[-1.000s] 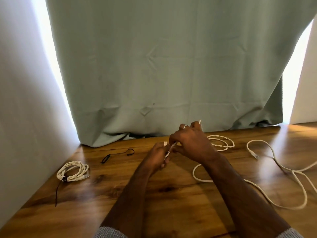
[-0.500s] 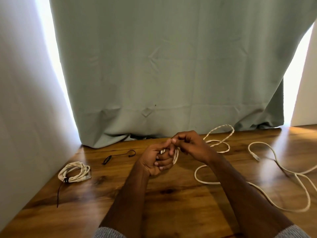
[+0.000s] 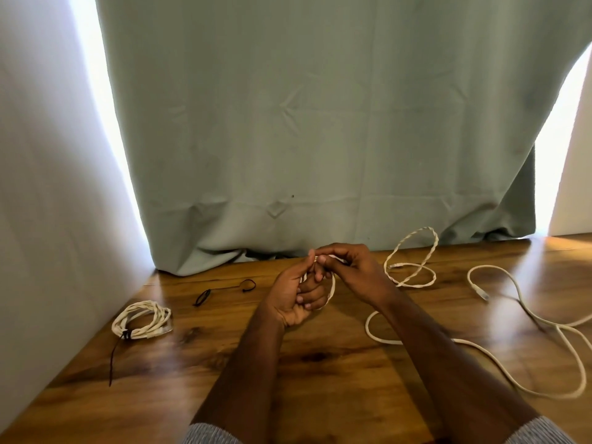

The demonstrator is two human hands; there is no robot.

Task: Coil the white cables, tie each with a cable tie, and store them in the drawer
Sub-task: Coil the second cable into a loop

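Note:
My left hand [image 3: 296, 294] holds a few small loops of a white braided cable [image 3: 413, 267] above the wooden table [image 3: 320, 373]. Just above it, my right hand [image 3: 349, 270] pinches the same cable at the fingertips. The cable's free length rises in a twisted loop to the right, near the curtain. A second white cable [image 3: 519, 322] lies loose across the right of the table. At the left a coiled white cable [image 3: 141, 320] sits tied with a black cable tie. A loose black cable tie [image 3: 224, 288] lies behind my left hand. No drawer is visible.
A grey-green curtain [image 3: 320, 123] hangs along the table's back edge. A white wall [image 3: 48, 203] runs along the left side. Bright window light shows at both sides of the curtain.
My left hand has turned palm-up with loops gathered in it. My right hand moved from over the left to its top right. The free cable lifted into a tall twisted loop.

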